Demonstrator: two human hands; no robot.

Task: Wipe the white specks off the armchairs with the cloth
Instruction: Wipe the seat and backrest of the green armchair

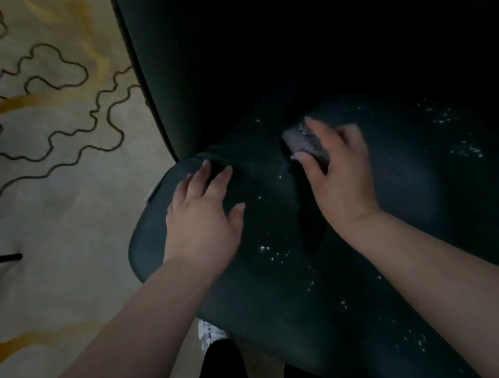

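The cloth [305,142] is pinched in the curled fingers of the right hand [338,173] on the armchair [291,281] seat. The left hand [203,217] is laid flat, fingers spread. White specks [271,251] could be missed in the dark, or pushed into the crease.

Grey cloth [304,143] on speck-dusted dark armchair [291,281]

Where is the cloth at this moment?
In the head view the cloth is right of centre, gripped in the right hand on the dark armchair seat, across from the left hand.
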